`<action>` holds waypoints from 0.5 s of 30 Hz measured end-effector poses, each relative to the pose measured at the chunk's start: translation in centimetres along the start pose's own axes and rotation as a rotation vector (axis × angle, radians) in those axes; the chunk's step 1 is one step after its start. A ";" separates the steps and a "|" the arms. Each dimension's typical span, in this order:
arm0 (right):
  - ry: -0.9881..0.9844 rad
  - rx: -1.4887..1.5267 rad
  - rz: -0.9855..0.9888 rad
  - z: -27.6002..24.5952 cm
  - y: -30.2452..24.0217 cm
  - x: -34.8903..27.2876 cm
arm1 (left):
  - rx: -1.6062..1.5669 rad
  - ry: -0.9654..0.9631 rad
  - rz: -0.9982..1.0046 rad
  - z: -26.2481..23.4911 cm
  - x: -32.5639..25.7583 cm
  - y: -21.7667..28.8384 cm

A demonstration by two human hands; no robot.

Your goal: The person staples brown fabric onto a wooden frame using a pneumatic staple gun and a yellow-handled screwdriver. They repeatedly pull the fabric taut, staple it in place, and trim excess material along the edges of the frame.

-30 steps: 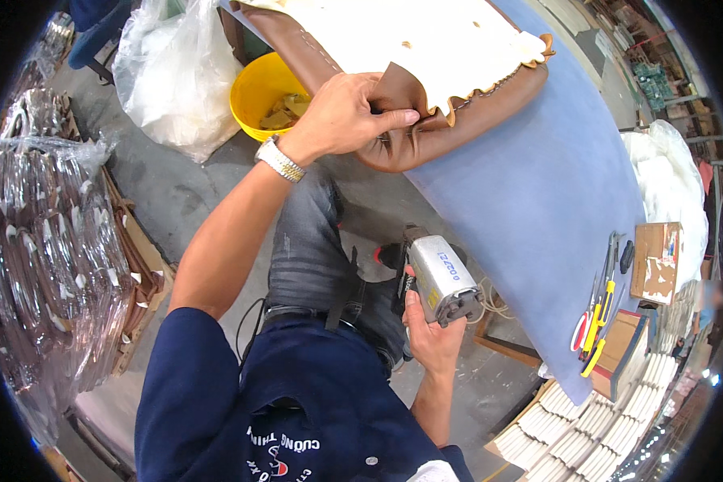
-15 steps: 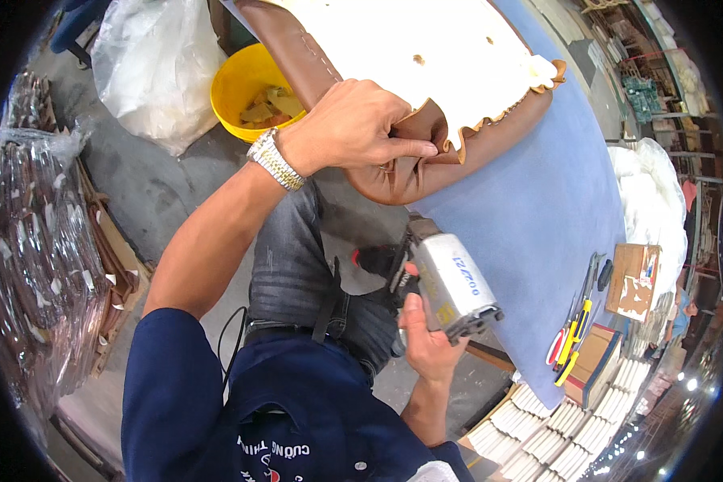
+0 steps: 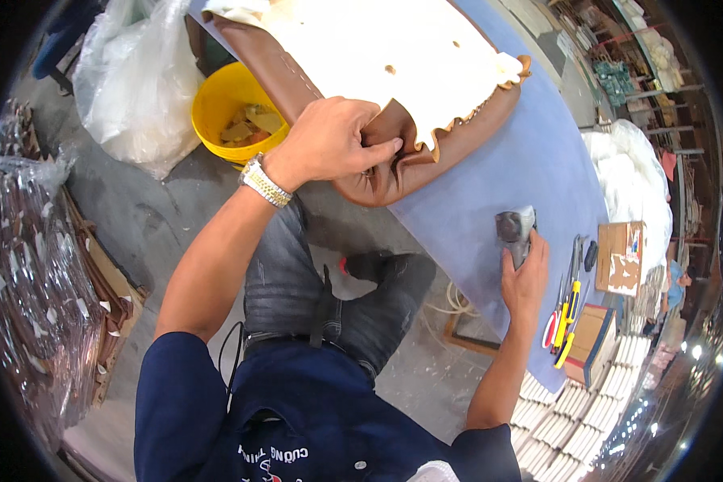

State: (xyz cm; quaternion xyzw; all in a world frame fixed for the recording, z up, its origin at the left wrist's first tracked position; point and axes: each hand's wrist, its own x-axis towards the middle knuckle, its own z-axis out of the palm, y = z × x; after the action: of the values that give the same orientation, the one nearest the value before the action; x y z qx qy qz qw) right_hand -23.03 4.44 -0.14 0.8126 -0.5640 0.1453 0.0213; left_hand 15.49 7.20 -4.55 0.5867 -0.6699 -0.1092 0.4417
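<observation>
A padded seat panel with a brown leather cover (image 3: pixel 434 165) lies at the far middle, its pale underside (image 3: pixel 361 48) facing up. At its near corner my left hand (image 3: pixel 333 140) is closed on the gathered leather edge, thumb pressing the folds. Loose, wavy leather trim runs along the right of that corner. Farther right, over the blue table surface, my right hand (image 3: pixel 526 273) grips a silver and black staple gun (image 3: pixel 516 226), which points away from the panel and is seen nearly end-on. I cannot tell whether the gun touches the table.
On the blue table (image 3: pixel 458 233), yellow-handled hand tools (image 3: pixel 569 313) lie beside a cardboard box (image 3: pixel 621 257). Staple strips (image 3: pixel 586 410) are stacked at the near right. A yellow bucket (image 3: pixel 205 104) with scraps and a plastic bag (image 3: pixel 136 88) stand on the floor. Wrapped leather pieces (image 3: pixel 40 289) lie left.
My right hand has carried the staple gun right and away from my lap, out over the table. My left hand still holds the leather corner; the whole view has shifted slightly.
</observation>
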 end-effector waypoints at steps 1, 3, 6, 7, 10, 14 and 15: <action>0.048 0.030 -0.078 1.2 2.1 0.6 | -0.006 0.010 -0.010 0.3 0.0 -0.2; -0.140 0.293 0.123 0.6 4.8 -0.2 | 0.058 0.016 0.048 -0.6 -0.6 -0.9; 0.116 0.044 0.094 -1.5 15.4 -3.4 | -0.050 -0.243 0.041 -3.0 0.7 -0.7; 0.146 -0.105 0.139 -2.0 19.9 -4.8 | -0.137 -0.349 0.044 -3.8 1.4 -0.5; 0.081 -0.298 0.222 -0.5 28.3 -9.5 | -0.181 -0.490 0.021 -4.3 2.8 -0.1; 0.076 -0.271 0.264 1.2 28.4 -10.4 | -0.109 -0.461 0.023 -1.0 4.5 2.5; 0.015 -0.189 0.324 0.4 29.2 -10.1 | -0.123 -0.431 0.023 0.4 4.4 2.8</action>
State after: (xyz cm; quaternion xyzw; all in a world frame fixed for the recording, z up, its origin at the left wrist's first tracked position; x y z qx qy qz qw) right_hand -53.11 2.98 -6.92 0.7045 -0.6984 0.0991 0.0781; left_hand 13.63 3.96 -0.91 0.5139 -0.7476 -0.2676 0.3246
